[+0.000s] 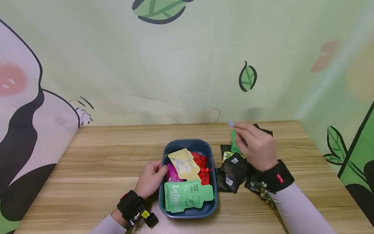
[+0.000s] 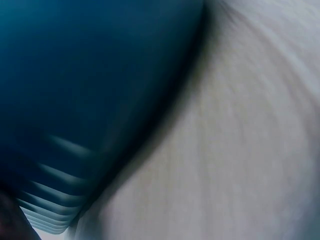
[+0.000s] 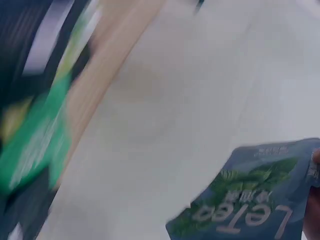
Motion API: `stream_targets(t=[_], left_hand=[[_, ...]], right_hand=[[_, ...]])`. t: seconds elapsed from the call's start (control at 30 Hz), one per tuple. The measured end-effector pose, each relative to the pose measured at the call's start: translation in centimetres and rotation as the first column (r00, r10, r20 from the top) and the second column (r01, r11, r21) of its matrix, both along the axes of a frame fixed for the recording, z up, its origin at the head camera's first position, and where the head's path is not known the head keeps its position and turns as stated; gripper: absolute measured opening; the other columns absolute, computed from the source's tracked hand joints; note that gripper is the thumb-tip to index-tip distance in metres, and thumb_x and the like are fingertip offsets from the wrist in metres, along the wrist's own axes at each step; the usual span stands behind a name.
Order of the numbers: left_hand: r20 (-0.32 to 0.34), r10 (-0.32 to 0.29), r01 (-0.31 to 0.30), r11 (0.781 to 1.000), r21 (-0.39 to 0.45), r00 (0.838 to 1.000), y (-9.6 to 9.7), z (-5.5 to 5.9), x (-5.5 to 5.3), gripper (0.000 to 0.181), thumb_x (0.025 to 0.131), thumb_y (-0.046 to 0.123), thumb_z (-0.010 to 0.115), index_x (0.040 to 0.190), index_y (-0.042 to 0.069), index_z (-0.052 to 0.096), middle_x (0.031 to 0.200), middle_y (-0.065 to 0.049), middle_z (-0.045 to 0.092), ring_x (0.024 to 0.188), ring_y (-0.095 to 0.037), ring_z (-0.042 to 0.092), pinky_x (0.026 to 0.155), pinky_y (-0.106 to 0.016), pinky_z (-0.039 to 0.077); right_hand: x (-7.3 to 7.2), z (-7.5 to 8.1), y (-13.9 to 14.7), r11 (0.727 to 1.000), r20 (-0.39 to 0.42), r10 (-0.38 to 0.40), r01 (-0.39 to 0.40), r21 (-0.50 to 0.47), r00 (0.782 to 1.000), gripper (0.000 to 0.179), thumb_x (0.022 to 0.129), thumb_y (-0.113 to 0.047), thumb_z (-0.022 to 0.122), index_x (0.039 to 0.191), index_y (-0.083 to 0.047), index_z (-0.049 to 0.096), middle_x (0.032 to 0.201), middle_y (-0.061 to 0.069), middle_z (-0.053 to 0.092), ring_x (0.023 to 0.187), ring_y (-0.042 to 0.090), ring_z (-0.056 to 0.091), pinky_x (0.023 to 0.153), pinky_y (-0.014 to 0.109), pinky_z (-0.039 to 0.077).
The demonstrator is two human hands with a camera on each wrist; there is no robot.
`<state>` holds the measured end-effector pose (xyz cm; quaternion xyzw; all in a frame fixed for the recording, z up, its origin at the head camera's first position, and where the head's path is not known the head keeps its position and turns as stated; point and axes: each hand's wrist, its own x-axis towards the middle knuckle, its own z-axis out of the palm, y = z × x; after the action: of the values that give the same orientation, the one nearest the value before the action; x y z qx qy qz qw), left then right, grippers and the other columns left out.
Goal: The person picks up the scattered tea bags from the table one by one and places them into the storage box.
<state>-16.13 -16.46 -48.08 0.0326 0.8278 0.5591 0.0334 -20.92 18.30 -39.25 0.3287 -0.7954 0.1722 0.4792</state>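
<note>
A dark blue plastic basket (image 1: 188,215) stands on the table, holding a green LeTea packet (image 1: 187,196), a pale yellow packet (image 1: 181,162), red packets (image 1: 200,160) and a magenta packet (image 1: 173,174). My left hand (image 1: 150,178) grips the basket's left side, its thumb at the rim. In the left wrist view the basket's slotted wall (image 2: 65,170) looms close. To the right, my right hand (image 1: 257,146) pinches a blue LeTea packet (image 3: 250,200) above a loose pile. Only a small bit of that packet shows in the head view.
Right of the basket lies a pile of black packets (image 1: 235,169), with a green packet (image 1: 234,143) among them. Part of the pile is hidden under my right hand and forearm. A printed cloth backdrop (image 1: 187,81) rises along the table's back edge.
</note>
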Motion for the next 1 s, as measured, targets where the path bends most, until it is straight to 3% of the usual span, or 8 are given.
stream_targets(t=[0.07, 0.2, 0.4, 0.5, 0.6, 0.7, 0.8, 1.0], left_hand=[[0.001, 0.001, -0.001, 1.0, 0.0, 1.0, 0.0, 0.1, 0.1, 0.033, 0.096, 0.018, 0.054, 0.067, 0.005, 0.047, 0.057, -0.002, 0.038, 0.054, -0.021, 0.044, 0.049, -0.026, 0.027], [-0.004, 0.0, 0.0, 1.0, -0.002, 1.0, 0.0, 0.1, 0.1, 0.033, 0.097, 0.018, 0.054, 0.067, 0.005, 0.047, 0.057, -0.002, 0.038, 0.054, -0.022, 0.044, 0.049, -0.027, 0.027], [-0.015, 0.0, 0.0, 1.0, -0.021, 1.0, 0.0, 0.0, 0.0, 0.033, 0.097, 0.019, 0.054, 0.067, 0.005, 0.048, 0.057, -0.002, 0.038, 0.054, -0.021, 0.044, 0.049, -0.026, 0.027], [-0.014, 0.0, 0.0, 1.0, -0.022, 1.0, 0.0, -0.1, 0.0, 0.033, 0.096, 0.018, 0.054, 0.067, 0.006, 0.048, 0.057, -0.002, 0.039, 0.055, -0.021, 0.045, 0.05, -0.026, 0.028], [-0.014, -0.002, 0.001, 1.0, -0.023, 1.0, 0.0, -0.1, 0.0, 0.032, 0.096, 0.017, 0.054, 0.067, 0.006, 0.049, 0.057, -0.002, 0.04, 0.056, -0.021, 0.046, 0.049, -0.026, 0.028], [-0.011, -0.001, 0.001, 1.0, -0.026, 1.0, 0.1, -0.1, 0.0, 0.032, 0.096, 0.017, 0.054, 0.067, 0.006, 0.05, 0.057, -0.002, 0.04, 0.055, -0.021, 0.046, 0.049, -0.026, 0.028], [-0.01, 0.003, -0.004, 0.999, -0.032, 1.0, 0.1, -0.1, 0.0, 0.032, 0.096, 0.018, 0.054, 0.066, 0.006, 0.049, 0.057, -0.002, 0.039, 0.055, -0.02, 0.045, 0.049, -0.026, 0.026], [-0.019, 0.009, -0.009, 0.999, -0.038, 1.0, 0.1, -0.2, 0.0, 0.032, 0.096, 0.018, 0.054, 0.066, 0.006, 0.048, 0.057, 0.0, 0.038, 0.056, -0.021, 0.045, 0.049, -0.026, 0.026]], right_hand=[[1.1, 0.0, -2.1, 0.994, -0.025, 0.108, -0.107, 0.027, 0.994, 0.018, 0.082, -0.004, 0.068, 0.097, 0.003, 0.075, 0.105, 0.011, 0.072, 0.085, 0.022, 0.071, 0.069, 0.036, 0.055], [3.4, -0.1, -5.5, 0.956, -0.031, 0.283, -0.279, 0.087, 0.959, 0.018, 0.085, -0.007, 0.067, 0.098, 0.002, 0.076, 0.108, 0.011, 0.072, 0.089, 0.02, 0.071, 0.074, 0.033, 0.055], [5.7, -0.7, -8.4, 0.903, 0.0, 0.404, -0.399, 0.159, 0.915, 0.019, 0.09, -0.012, 0.065, 0.101, -0.001, 0.076, 0.112, 0.009, 0.071, 0.097, 0.017, 0.069, 0.083, 0.033, 0.053], [6.4, -1.1, -9.3, 0.872, 0.12, 0.439, -0.454, 0.181, 0.89, 0.04, 0.086, -0.025, 0.071, 0.119, -0.002, 0.071, 0.129, 0.011, 0.064, 0.115, 0.02, 0.063, 0.094, 0.037, 0.049], [6.8, -1.5, -9.6, 0.856, 0.337, 0.405, -0.482, 0.186, 0.85, 0.081, 0.081, -0.05, 0.072, 0.146, -0.007, 0.051, 0.154, 0.01, 0.042, 0.139, 0.027, 0.043, 0.109, 0.046, 0.036], [6.7, -1.6, -9.2, 0.873, 0.499, 0.286, -0.437, 0.216, 0.818, 0.104, 0.077, -0.068, 0.065, 0.159, -0.016, 0.029, 0.166, 0.006, 0.017, 0.15, 0.03, 0.02, 0.112, 0.057, 0.025], [6.0, -1.6, -8.4, 0.898, 0.568, 0.177, -0.369, 0.241, 0.804, 0.108, 0.076, -0.073, 0.061, 0.161, -0.021, 0.023, 0.168, 0.001, 0.009, 0.152, 0.027, 0.012, 0.112, 0.06, 0.023], [3.0, -1.8, -5.6, 0.933, 0.585, 0.029, -0.233, 0.276, 0.811, 0.1, 0.081, -0.072, 0.056, 0.16, -0.017, 0.027, 0.167, 0.004, 0.012, 0.151, 0.031, 0.016, 0.113, 0.059, 0.022]])
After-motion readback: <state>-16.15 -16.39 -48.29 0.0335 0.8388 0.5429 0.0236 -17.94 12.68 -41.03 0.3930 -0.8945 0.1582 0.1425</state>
